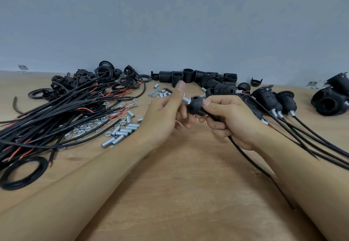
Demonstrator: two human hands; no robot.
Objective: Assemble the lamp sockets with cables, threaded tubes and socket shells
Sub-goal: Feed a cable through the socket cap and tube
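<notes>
both hands met above the middle of the wooden table. the right hand gripped a black socket cap, thumb on its rim and fingers curled under it, and the same fist held the black cable that trailed from the cap down past the right forearm. a silver threaded tube stuck out of the cap's top, toward the left hand. that hand sat just beside the tube with its thumb raised straight and its fingers loosely bent beneath the cap (whether they actually touched the tube could not be told).

to the left lay a bundle of black cables with red cores showing, a scatter of loose silver tubes and hex nuts at its near edge. black threaded socket shells stood along the wall. finished sockets with cables attached lay to the right, and 1 coiled black cable sat at the near left.
</notes>
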